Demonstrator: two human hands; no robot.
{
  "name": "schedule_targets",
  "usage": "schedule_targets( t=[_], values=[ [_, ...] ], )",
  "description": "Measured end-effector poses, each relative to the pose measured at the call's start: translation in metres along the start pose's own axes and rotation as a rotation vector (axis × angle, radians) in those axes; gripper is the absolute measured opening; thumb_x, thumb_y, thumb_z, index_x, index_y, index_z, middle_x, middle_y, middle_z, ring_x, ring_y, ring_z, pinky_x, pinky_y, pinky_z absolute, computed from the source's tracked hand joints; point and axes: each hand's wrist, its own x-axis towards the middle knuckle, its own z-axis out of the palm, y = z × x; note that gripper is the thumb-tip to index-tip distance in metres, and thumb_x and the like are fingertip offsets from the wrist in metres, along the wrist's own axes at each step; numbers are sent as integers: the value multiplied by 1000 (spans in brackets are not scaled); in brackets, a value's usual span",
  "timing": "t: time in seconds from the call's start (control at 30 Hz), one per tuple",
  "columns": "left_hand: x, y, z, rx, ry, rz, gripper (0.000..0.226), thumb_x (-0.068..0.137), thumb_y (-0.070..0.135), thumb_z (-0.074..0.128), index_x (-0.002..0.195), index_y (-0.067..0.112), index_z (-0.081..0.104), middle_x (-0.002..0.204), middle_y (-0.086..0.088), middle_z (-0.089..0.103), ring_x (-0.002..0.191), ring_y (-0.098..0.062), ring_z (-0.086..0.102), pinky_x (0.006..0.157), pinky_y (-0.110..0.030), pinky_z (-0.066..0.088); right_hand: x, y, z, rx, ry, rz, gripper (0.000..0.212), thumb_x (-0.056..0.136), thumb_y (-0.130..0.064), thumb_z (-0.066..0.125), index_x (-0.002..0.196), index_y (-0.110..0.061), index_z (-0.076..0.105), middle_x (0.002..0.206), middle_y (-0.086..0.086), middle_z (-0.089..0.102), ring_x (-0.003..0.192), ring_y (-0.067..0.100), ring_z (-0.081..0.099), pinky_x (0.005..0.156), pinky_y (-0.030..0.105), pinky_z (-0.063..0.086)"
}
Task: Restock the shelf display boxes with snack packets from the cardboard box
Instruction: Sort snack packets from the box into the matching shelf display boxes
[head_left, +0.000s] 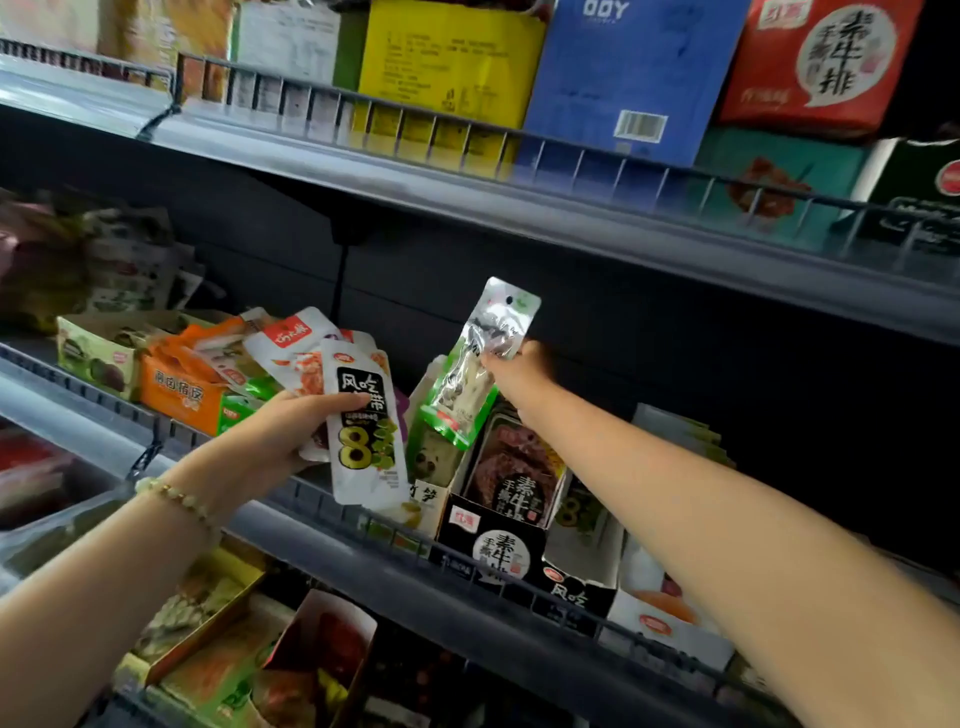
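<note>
My left hand (280, 434) grips a fan of snack packets; the front one is a white packet (366, 431) with black lettering and a big "8", with red-and-white packets (293, 345) behind it. My right hand (519, 371) reaches over the middle shelf and pinches a green-and-silver packet (480, 364), held tilted above a green display box (434, 457). Beside that stands a black display box (493, 535) with dark packets in it. The cardboard box is out of view.
An orange display box (179, 397) and a green one (91, 353) stand at the left of the middle shelf, behind its wire rail (322, 499). Yellow (447, 67), blue (634, 73) and red cartons fill the top shelf. More snack boxes (208, 613) sit on the shelf below.
</note>
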Motion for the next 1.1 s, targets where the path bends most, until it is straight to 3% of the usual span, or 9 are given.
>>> schedule_targets(
  t=[0.13, 0.27, 0.47, 0.57, 0.63, 0.77, 0.87, 1.0, 1.1],
  values=[
    [7, -11, 1, 24, -33, -22, 9, 88, 14, 66, 95, 9, 65, 77, -6, 76, 64, -19, 73, 50, -24, 57, 17, 16, 18, -242, -108, -87, 12, 88, -15, 64, 97, -12, 58, 84, 0, 59, 88, 21, 60, 74, 27, 46],
    [9, -22, 0, 14, -60, -37, 10, 88, 15, 66, 96, 9, 65, 80, -7, 76, 66, -19, 73, 51, -24, 57, 28, 25, 15, -486, -181, -264, 19, 76, -6, 75, 85, -14, 60, 86, 2, 63, 84, 18, 60, 74, 29, 48],
    [2, -29, 7, 7, -81, -31, 12, 85, 16, 68, 96, 11, 66, 82, -6, 76, 70, -20, 74, 67, -32, 57, 35, 35, 10, -442, -137, -324, 30, 81, 1, 66, 78, -26, 54, 79, -6, 58, 78, 13, 59, 71, 30, 52],
    [-9, -27, 14, 18, -102, -22, 17, 82, 17, 71, 96, 10, 67, 84, -8, 76, 72, -22, 74, 73, -34, 57, 18, 21, -1, -318, -40, -436, 17, 87, -6, 62, 85, -22, 58, 85, -8, 59, 74, 6, 54, 72, 27, 50],
    [-18, -25, 21, 33, -133, -12, 21, 80, 19, 73, 97, 9, 67, 86, -9, 76, 75, -23, 74, 76, -34, 57, -6, 5, -11, -192, -130, -488, 7, 89, -17, 65, 86, -21, 60, 85, -9, 60, 77, 7, 56, 74, 25, 48],
    [-39, -23, 45, 58, -222, 58, 24, 78, 18, 73, 101, 11, 66, 87, -6, 76, 77, -21, 74, 63, -27, 59, -57, -8, -36, -238, -533, -235, 32, 80, -46, 70, 99, -21, 62, 98, 0, 68, 86, 14, 63, 71, 28, 51],
    [-52, -21, 68, 70, -288, 88, 28, 79, 17, 73, 106, 13, 64, 88, -5, 76, 78, -20, 74, 60, -24, 57, -76, -3, -69, -243, -694, -62, 37, 83, -38, 69, 108, -9, 67, 95, 3, 72, 80, 15, 67, 65, 23, 51],
    [-56, -24, 92, 23, -248, 88, 35, 82, 38, 67, 109, 16, 67, 94, -3, 76, 82, -20, 72, 69, -29, 55, -78, 14, -114, -150, -605, 23, 19, 85, -26, 69, 98, -12, 69, 93, 4, 73, 84, 15, 68, 72, 25, 57],
    [-53, -23, 106, -65, -204, 106, 25, 87, 31, 64, 109, 18, 66, 93, 3, 76, 85, -17, 72, 83, -35, 56, -67, 18, -154, -162, -403, 29, 22, 82, -22, 72, 101, -13, 67, 97, 6, 71, 88, 20, 68, 85, 35, 55]
  ],
)
